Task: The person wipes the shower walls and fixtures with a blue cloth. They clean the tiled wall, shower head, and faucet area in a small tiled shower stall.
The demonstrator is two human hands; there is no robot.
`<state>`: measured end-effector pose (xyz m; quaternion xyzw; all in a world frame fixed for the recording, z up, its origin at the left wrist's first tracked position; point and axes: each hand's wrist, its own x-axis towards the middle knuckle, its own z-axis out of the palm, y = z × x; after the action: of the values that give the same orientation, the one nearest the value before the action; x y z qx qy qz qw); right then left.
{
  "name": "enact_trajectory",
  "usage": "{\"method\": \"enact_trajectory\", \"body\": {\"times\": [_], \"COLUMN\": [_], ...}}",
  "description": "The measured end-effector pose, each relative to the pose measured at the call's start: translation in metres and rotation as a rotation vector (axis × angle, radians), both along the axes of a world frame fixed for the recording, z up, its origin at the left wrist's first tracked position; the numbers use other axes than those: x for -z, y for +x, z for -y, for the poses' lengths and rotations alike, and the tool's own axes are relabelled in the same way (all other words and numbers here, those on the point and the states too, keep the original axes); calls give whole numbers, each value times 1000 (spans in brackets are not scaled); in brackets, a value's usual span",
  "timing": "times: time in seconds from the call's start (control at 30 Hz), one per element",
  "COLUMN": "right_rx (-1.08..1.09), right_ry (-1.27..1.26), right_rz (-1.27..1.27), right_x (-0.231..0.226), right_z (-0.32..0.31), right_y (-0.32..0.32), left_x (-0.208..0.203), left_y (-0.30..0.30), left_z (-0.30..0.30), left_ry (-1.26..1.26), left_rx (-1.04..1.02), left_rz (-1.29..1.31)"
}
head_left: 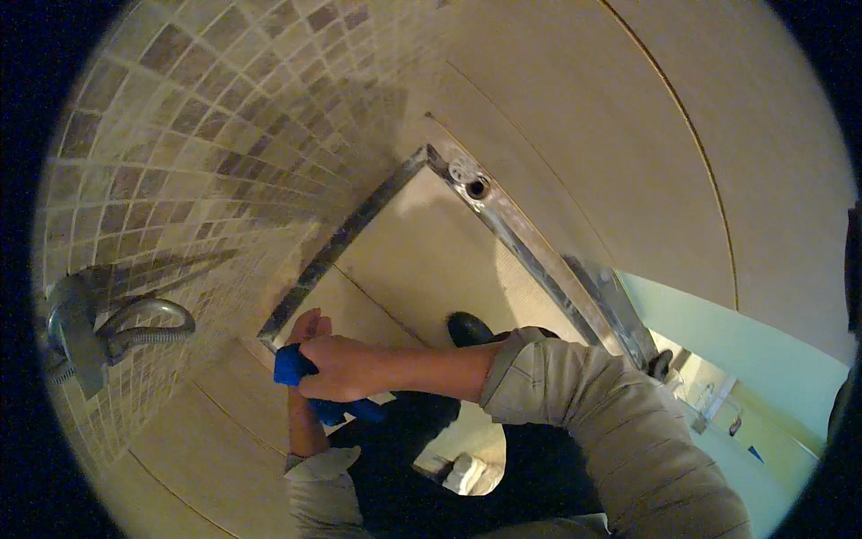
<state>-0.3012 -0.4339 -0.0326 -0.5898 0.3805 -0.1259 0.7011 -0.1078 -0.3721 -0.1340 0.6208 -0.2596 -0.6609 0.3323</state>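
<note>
My right hand [339, 366] is closed on a bunched blue cloth [293, 366] at the lower middle. My left hand [311, 323] is just beyond it, its fingertips pointing away and looking stretched out. The blue cloth lies across the left hand near the wrist, and more blue hangs below the right hand. Cloth and right hand hide the left palm and thumb. Both hands are above the near left corner of a metal frame [346, 235] on the floor. At the frame's far corner are a dark round drain hole [478, 187] and a round metal cover [461, 170].
A shower fitting [79, 328] with a metal hose [148, 336] juts from the mosaic wall [206, 117] at left. Large beige tiles [620, 153] cover the far right wall. My dark shoe [467, 329] is on the floor. A whitish object [468, 474] lies near my legs.
</note>
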Motion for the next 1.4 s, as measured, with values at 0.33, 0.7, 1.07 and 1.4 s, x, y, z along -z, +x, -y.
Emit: {"method": "enact_trajectory", "body": {"times": [0.33, 0.7, 1.07, 1.4], "right_rx": [237, 828, 859, 521], "right_ry": [562, 989, 1077, 373], "right_rz": [-22, 20, -69, -442], "right_x": [-15, -80, -168, -278], "right_z": [-83, -239, -298, -225], "right_y": [-67, -151, -231, -234], "left_x": [-15, -180, -350, -408], "left_y": [-95, -199, -248, -259], "left_z": [-161, -317, -254, -199], "left_ry": [173, 329, 133, -55], "left_rx": [313, 512, 338, 217], "left_rz": [316, 302, 389, 148]}}
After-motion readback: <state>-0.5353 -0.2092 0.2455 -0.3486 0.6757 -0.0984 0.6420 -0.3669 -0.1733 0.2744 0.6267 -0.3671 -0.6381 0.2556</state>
